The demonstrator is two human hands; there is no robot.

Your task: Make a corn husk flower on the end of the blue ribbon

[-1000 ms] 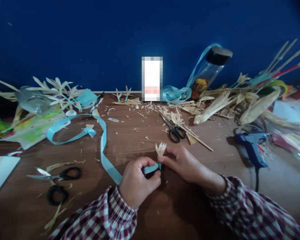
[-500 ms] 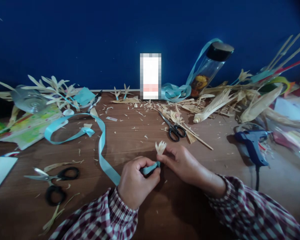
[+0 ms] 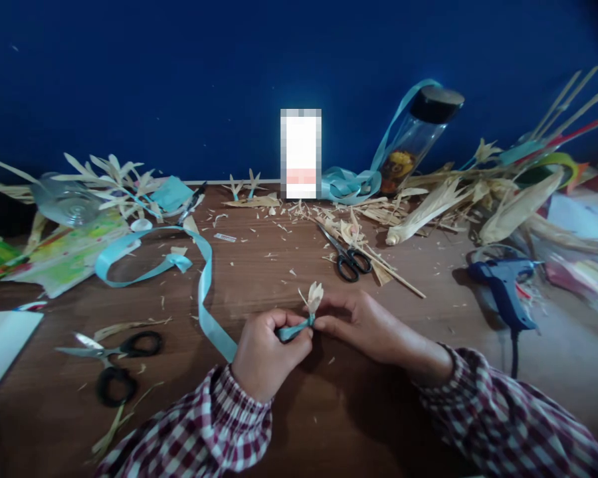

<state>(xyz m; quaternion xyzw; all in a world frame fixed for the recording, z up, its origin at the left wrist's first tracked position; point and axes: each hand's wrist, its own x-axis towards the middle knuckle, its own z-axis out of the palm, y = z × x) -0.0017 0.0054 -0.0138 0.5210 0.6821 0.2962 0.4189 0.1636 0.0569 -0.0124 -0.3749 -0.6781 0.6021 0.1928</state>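
Note:
A small cream flower of dry corn husk (image 3: 315,297) stands upright between my hands, blue ribbon wrapped at its base. My left hand (image 3: 272,352) is closed on the light-blue satin ribbon (image 3: 295,330), pulling it toward the flower's base. The ribbon's long tail (image 3: 205,285) runs out behind this hand and curls across the table to the left. My right hand (image 3: 361,325) pinches the flower low down with thumb and fingertips; the exact contact is partly hidden.
Black-handled scissors (image 3: 113,358) lie open at left, another pair (image 3: 349,257) beyond my right hand. A blue glue gun (image 3: 503,285) rests at right. A lit phone (image 3: 301,156), a ribbon coil (image 3: 349,184), a leaning bottle (image 3: 413,143) and corn husks (image 3: 428,209) line the back.
The flower has turned and shifted slightly left, showing more of its petals' side. My right fingers have moved lower, toward its base. The left hand still grips the ribbon.

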